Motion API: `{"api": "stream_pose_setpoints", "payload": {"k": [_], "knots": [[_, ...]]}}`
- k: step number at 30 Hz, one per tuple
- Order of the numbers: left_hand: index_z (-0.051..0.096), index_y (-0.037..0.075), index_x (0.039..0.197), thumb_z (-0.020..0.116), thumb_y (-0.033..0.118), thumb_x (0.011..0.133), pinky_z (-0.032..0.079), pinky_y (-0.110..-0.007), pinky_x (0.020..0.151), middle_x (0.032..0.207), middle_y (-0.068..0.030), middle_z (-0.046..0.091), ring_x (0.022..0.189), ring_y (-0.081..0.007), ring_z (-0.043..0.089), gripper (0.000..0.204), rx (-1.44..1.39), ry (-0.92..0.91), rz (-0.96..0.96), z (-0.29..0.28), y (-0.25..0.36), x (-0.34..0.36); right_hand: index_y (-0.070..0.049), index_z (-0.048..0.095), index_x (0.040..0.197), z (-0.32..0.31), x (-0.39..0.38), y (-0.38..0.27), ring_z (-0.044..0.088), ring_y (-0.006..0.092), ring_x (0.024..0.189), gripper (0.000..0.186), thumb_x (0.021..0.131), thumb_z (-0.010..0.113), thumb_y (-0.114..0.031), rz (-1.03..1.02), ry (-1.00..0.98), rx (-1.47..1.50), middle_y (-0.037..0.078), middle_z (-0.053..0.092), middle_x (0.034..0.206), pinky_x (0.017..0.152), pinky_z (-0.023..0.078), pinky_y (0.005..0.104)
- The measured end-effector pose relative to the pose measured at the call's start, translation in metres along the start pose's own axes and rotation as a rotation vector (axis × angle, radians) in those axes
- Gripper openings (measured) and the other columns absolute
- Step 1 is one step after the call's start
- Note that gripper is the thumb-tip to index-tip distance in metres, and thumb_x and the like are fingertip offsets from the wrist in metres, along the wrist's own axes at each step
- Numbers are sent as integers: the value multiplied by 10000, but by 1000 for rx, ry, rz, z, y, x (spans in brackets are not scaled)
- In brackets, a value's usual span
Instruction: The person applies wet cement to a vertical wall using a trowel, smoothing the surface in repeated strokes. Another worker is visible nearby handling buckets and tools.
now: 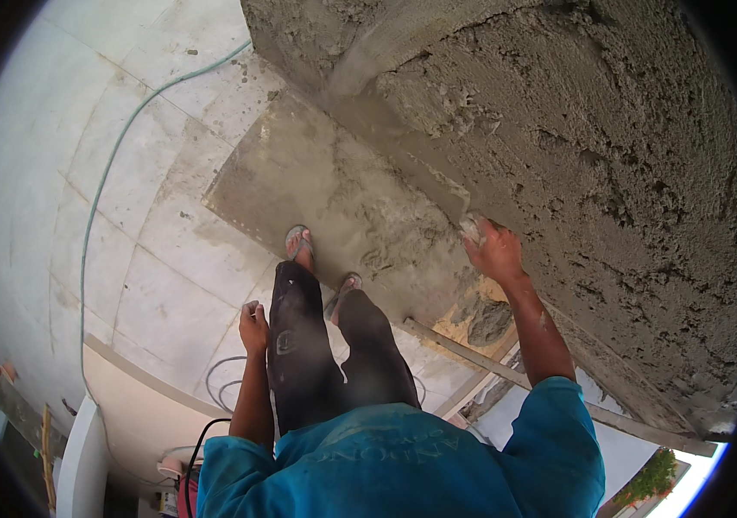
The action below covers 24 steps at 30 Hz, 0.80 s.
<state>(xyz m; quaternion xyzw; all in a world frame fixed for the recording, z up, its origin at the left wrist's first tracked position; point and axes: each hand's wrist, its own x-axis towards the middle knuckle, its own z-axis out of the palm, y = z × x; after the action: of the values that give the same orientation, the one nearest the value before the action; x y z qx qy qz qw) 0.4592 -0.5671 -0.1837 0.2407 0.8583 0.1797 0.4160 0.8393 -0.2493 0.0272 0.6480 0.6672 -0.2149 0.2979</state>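
At the foot of a wall covered in rough wet mortar (610, 164), my right hand (496, 250) is closed around the handle of a trowel (446, 183). The trowel's grey-smeared blade reaches up and left along the joint between wall and board, and is hard to tell from the mortar. A flat board (278, 164), coated with wet mortar, lies on the floor below it. My left hand (253, 330) hangs beside my left leg, its fingers curled with grey at the tips. Whether anything is in them cannot be made out.
A green hose (109, 164) curves over the pale floor tiles (161, 285) on the left. My sandalled feet stand by the board's near edge. A long wooden strip (472, 363) crosses near my right arm, beside a dark mortar lump (489, 321). A low wall (139, 380) stands lower left.
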Motion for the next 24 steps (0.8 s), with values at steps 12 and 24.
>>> {"api": "stream_pose_setpoints", "payload": {"k": [12,24], "knots": [[616,0,1124,540,173,972,515,-379,802,1042,-175,679,885,-284,659,243,77,-91,-34,-6,-15,3,-120,612,1238,71,160,-65,685,315,995,419,865,657,-305,-44,505,171,163,668,1164,823,557,433],[603,-14,1163,522,186,982,514,-378,839,1088,-195,671,946,-302,662,281,34,-89,36,-7,-5,27,-66,641,1193,-39,53,-51,678,343,1008,407,813,706,-198,-32,695,370,173,680,1135,849,533,440]]}}
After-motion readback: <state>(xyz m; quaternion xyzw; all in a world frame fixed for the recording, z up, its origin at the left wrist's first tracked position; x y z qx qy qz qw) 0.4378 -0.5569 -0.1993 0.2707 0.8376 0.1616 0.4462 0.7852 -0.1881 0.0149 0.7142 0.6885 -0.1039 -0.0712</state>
